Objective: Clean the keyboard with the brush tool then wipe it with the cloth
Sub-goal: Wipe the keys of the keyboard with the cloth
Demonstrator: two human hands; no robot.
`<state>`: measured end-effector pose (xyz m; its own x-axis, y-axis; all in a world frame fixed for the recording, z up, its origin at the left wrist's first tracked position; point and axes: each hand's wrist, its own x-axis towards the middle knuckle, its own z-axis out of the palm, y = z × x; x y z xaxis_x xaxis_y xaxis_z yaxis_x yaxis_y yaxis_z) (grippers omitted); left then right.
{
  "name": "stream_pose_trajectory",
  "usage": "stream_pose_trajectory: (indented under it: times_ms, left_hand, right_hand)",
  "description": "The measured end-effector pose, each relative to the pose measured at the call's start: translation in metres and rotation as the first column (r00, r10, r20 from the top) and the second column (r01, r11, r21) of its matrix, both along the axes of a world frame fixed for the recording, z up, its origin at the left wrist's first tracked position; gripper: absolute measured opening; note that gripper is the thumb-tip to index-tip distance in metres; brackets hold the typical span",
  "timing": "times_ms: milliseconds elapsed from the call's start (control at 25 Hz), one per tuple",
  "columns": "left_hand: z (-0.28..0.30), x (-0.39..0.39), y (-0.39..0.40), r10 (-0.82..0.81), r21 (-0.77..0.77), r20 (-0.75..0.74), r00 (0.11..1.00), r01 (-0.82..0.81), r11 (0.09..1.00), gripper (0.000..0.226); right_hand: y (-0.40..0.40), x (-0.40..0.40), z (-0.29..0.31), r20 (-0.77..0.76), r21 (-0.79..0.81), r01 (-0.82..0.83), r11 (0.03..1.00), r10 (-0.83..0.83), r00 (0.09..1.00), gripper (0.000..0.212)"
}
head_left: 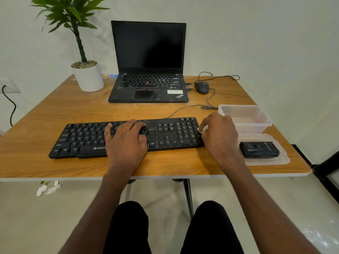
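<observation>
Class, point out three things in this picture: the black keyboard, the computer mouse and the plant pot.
keyboard (86, 138), head view, on the letter keys.
mouse (201, 87), head view, on its top shell.
plant pot (89, 78), head view, on its white wall.

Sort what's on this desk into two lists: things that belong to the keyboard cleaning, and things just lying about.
In the job:
- black keyboard, left hand resting on its keys
- small white tool pinched in the right hand at the keyboard's right end, too hidden to identify

Lying about:
- laptop
- mouse
- potted plant
- clear plastic tub
- flat lid with a black case on it
</observation>
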<state>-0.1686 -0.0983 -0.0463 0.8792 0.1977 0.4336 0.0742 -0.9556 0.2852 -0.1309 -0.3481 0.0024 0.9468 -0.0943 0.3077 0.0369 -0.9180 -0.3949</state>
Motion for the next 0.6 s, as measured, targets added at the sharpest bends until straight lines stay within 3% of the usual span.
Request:
stream_pose_trajectory:
  times_ms: [160, 240, 360, 600]
  left_hand:
    - [-0.001, 0.001, 0.000, -0.009, 0.003, -0.006, 1.000, 0.009, 1.000, 0.041]
    - [-0.001, 0.001, 0.000, -0.012, 0.007, -0.002, 1.000, 0.012, 1.000, 0.041]
    - [-0.001, 0.001, 0.000, -0.013, 0.012, -0.003, 1.000, 0.013, 1.000, 0.041]
    - [-0.002, 0.002, 0.001, -0.017, 0.014, -0.008, 1.000, 0.017, 1.000, 0.040]
  right_hand:
    - [0.001, -0.007, 0.000, -0.065, -0.042, 0.033, 0.999, -0.036, 0.997, 0.020]
    - [0.002, -0.011, -0.001, -0.024, 0.004, 0.030, 1.000, -0.030, 0.999, 0.030]
    - [0.008, -0.007, 0.005, 0.035, 0.043, 0.022, 0.999, -0.023, 0.999, 0.028]
    - [0.045, -0.013, 0.004, -0.042, 0.140, -0.264, 0.954, 0.272, 0.961, 0.035]
